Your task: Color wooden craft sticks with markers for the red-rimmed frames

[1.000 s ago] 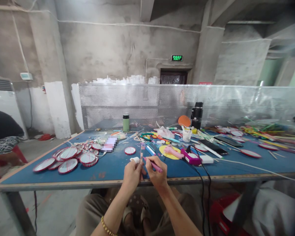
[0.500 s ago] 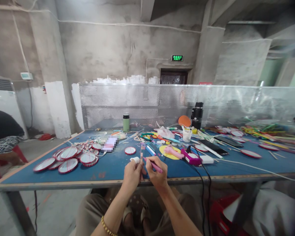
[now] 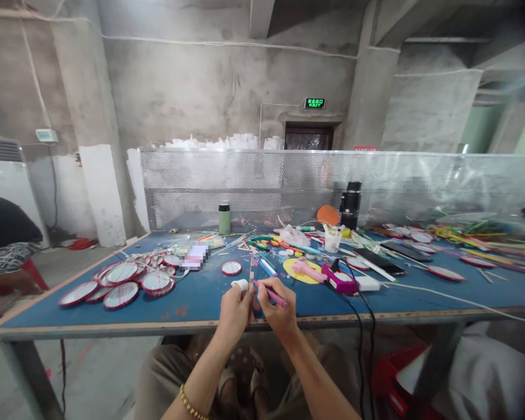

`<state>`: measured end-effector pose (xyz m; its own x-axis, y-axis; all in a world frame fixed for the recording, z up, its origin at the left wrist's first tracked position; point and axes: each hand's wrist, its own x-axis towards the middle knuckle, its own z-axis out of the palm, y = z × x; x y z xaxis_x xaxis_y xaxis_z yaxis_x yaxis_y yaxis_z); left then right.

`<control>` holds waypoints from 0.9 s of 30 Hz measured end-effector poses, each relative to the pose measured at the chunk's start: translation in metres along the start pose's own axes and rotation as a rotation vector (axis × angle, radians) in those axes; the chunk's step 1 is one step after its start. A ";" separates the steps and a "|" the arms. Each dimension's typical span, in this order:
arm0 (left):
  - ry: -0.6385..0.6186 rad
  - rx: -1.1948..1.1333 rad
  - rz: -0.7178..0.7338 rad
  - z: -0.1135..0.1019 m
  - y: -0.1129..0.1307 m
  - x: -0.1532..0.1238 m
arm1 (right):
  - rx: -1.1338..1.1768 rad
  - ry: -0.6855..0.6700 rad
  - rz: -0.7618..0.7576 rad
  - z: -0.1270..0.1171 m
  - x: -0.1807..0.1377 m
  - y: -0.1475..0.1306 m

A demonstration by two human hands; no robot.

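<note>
My left hand [image 3: 234, 309] is closed at the near edge of the blue table [image 3: 192, 300], pinching a thin upright stick [image 3: 251, 279]; a white wrap covers one fingertip [image 3: 240, 284]. My right hand [image 3: 277, 306] sits right beside it, fingers closed round a pink pen-like tool [image 3: 271, 295] whose tip points toward the stick. The two hands almost touch. A single red-rimmed round mirror [image 3: 231, 268] lies just beyond them on the table.
A pile of red-rimmed round mirrors [image 3: 126, 280] lies at the left. A pink glue gun [image 3: 339, 280] with a black cord, a yellow disc [image 3: 301, 271], a green bottle [image 3: 224, 219], a black flask [image 3: 350, 204] and coloured sticks lie farther back and right. Another person sits at far left [image 3: 4, 239].
My right hand and the pink tool have shifted slightly left, toward the stick. The left hand has barely moved.
</note>
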<state>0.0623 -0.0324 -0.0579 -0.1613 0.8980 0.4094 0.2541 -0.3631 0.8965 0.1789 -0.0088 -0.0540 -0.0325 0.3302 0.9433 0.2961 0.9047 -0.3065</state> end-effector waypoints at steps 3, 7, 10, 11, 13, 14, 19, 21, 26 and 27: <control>-0.004 -0.009 -0.013 0.000 0.001 0.000 | 0.004 0.010 0.007 0.000 0.000 -0.001; 0.001 0.004 -0.021 0.000 0.001 0.000 | 0.005 0.013 -0.006 -0.001 0.001 -0.001; 0.016 0.006 -0.004 -0.001 0.001 0.000 | -0.004 -0.004 -0.009 0.000 0.001 0.000; 0.017 0.002 -0.006 -0.001 0.001 0.000 | -0.008 -0.005 -0.006 -0.001 0.001 0.000; 0.017 -0.010 -0.021 -0.001 0.002 0.000 | -0.013 0.004 0.002 -0.001 0.001 -0.001; 0.016 -0.017 -0.032 0.000 0.002 0.000 | -0.013 0.010 0.004 -0.001 0.001 -0.001; 0.000 -0.030 -0.035 0.000 0.001 0.000 | 0.000 -0.003 -0.009 -0.001 0.001 -0.001; 0.001 -0.027 -0.028 0.000 0.000 0.000 | -0.004 -0.011 -0.006 -0.001 0.001 -0.001; -0.010 -0.027 -0.035 0.001 -0.005 0.000 | -0.030 0.008 -0.005 -0.001 0.001 0.000; -0.010 -0.022 -0.031 0.001 -0.005 0.000 | -0.027 0.007 -0.007 -0.001 0.001 0.000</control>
<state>0.0617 -0.0307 -0.0622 -0.1594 0.9113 0.3796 0.2282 -0.3401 0.9123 0.1801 -0.0088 -0.0530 -0.0278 0.3222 0.9463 0.3212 0.8993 -0.2968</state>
